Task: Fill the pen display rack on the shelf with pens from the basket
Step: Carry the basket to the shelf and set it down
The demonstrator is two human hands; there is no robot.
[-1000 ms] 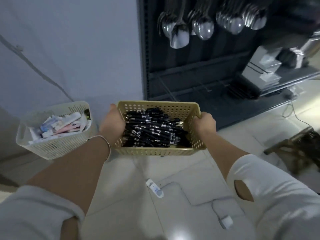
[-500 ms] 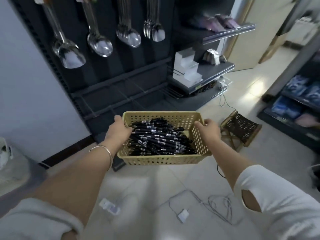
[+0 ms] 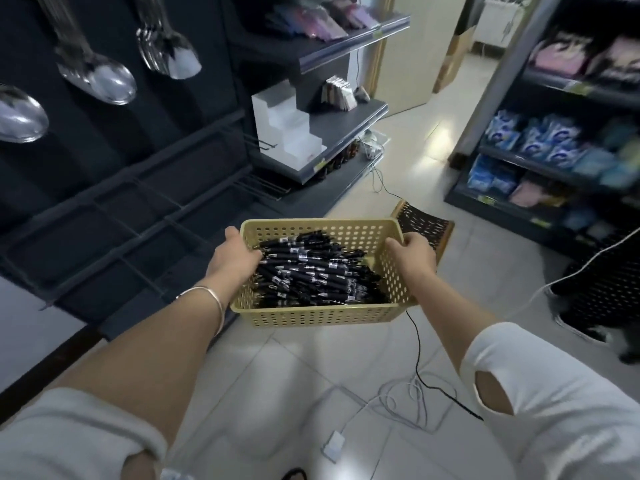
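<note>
The left hand (image 3: 235,259) and right hand (image 3: 412,254) each curled round a side rim of the basket (image 3: 322,315), held above the floor (image 3: 277,375) and heaped with black pens (image 3: 311,271), well apart from the white stepped rack (image 3: 287,126) on the shelf (image 3: 360,116), which looked empty, so filling seemed unstarted.

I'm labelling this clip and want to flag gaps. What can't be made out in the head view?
Head view only:
- Lower pens in the basket: buried under the top layer, so uncountable.
- Slots of the white stepped rack: too far to see.
- Labels on the packets, right shelf: motion-blurred.
- Part of the leftmost spoon: cut off by the left edge.
- Much of the woven stool: hidden behind the basket and the right hand.
</note>
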